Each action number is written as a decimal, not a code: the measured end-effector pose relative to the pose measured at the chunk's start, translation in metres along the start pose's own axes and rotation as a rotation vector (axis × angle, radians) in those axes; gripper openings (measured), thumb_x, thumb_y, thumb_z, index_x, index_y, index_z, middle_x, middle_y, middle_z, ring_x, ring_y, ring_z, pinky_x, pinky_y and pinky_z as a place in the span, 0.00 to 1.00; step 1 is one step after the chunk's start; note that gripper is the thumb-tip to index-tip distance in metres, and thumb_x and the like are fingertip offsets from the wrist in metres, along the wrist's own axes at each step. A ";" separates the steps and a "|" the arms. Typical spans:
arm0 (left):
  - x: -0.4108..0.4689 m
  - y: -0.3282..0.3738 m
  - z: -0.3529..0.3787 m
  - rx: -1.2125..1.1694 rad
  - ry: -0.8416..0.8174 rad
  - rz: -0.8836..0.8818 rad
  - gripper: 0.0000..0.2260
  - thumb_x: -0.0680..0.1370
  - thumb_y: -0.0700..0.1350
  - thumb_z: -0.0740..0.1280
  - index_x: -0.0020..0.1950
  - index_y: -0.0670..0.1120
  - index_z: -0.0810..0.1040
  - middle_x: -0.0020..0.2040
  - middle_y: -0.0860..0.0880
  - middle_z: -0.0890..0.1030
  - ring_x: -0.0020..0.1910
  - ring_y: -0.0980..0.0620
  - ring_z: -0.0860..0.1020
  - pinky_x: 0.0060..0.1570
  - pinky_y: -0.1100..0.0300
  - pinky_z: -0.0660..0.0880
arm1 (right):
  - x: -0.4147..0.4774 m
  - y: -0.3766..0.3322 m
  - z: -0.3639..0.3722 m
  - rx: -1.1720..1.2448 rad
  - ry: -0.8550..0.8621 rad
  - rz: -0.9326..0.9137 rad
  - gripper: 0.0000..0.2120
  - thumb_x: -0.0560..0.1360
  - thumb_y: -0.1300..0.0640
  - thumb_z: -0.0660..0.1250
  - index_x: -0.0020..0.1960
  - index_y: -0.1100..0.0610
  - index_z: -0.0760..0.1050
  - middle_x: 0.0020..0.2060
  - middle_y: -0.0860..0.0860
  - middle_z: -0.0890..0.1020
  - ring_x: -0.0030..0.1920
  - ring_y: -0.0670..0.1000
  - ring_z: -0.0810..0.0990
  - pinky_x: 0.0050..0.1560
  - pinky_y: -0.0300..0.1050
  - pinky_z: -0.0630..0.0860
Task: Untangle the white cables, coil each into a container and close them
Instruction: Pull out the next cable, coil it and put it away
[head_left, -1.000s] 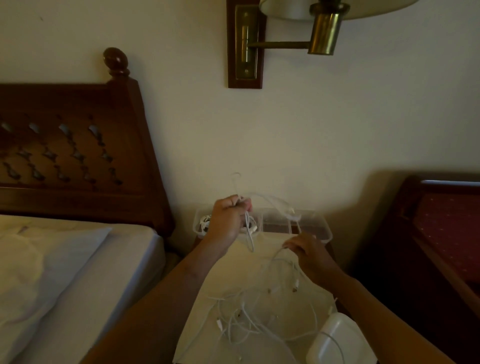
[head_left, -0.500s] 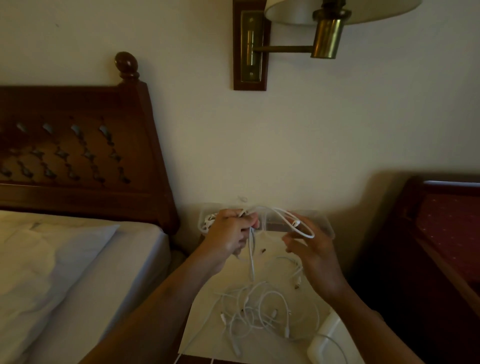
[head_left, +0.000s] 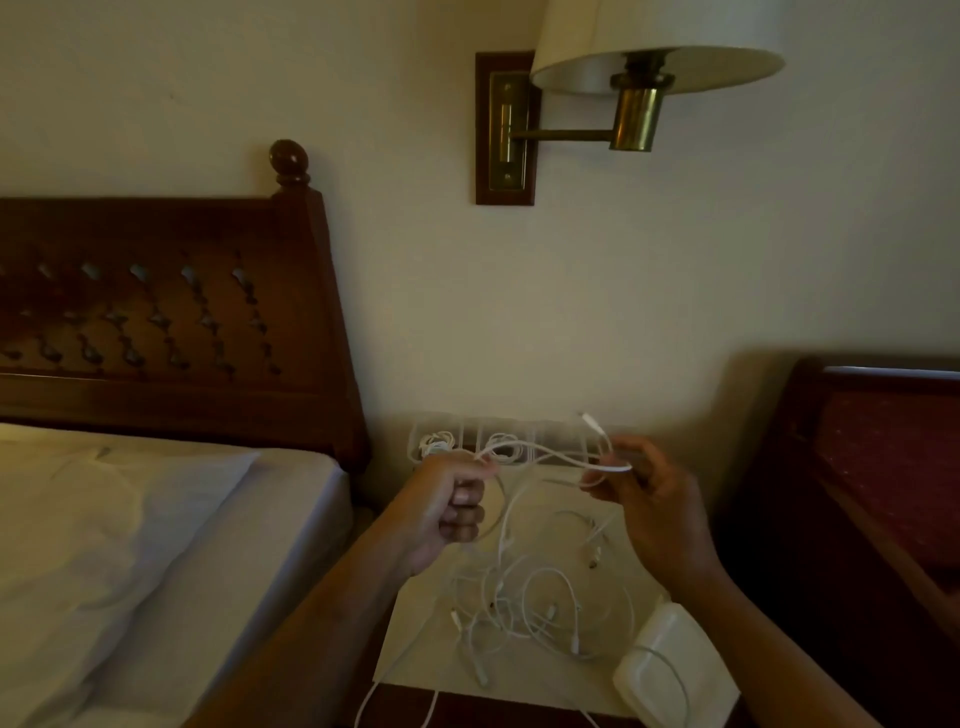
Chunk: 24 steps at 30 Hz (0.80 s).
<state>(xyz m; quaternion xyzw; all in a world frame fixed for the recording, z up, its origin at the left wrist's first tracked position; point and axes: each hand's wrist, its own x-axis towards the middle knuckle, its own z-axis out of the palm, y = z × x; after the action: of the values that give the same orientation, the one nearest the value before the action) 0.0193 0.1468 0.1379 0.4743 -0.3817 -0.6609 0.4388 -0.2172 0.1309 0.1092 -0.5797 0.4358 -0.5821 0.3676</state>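
Closer together 0.5 seconds ago, the hands now stand farther apart above the nightstand, a white cable stretched between them. The left hand is fisted around 1 end of the loop; the right hand, open earlier, pinches the other. The remaining tangle lies at 6 o'clock, the clear containers at 12 o'clock, and a white adapter at 5 o'clock.
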 end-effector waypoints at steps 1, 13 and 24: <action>-0.002 0.005 -0.001 0.040 0.040 0.009 0.07 0.81 0.42 0.65 0.58 0.43 0.79 0.28 0.52 0.59 0.23 0.56 0.53 0.24 0.63 0.51 | -0.001 0.000 -0.001 -0.021 -0.015 -0.004 0.14 0.81 0.66 0.65 0.61 0.50 0.78 0.39 0.54 0.86 0.43 0.52 0.87 0.49 0.47 0.85; -0.009 0.082 -0.016 0.382 0.117 0.113 0.22 0.79 0.44 0.69 0.27 0.50 0.66 0.23 0.52 0.61 0.21 0.54 0.57 0.26 0.62 0.54 | -0.013 0.023 -0.012 -0.527 -0.289 0.090 0.13 0.83 0.58 0.64 0.63 0.44 0.75 0.38 0.49 0.82 0.39 0.43 0.82 0.36 0.36 0.80; -0.003 0.086 0.006 -0.289 -0.192 0.170 0.11 0.82 0.46 0.58 0.42 0.47 0.74 0.27 0.55 0.61 0.24 0.56 0.57 0.26 0.60 0.53 | -0.011 0.036 -0.013 -1.240 -0.567 -0.452 0.18 0.77 0.61 0.70 0.63 0.45 0.80 0.53 0.44 0.84 0.57 0.48 0.79 0.66 0.50 0.72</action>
<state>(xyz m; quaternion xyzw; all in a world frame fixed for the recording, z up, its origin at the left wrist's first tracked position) 0.0330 0.1228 0.2192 0.3071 -0.3617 -0.7118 0.5179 -0.2326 0.1299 0.0725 -0.8868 0.4432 -0.1163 -0.0598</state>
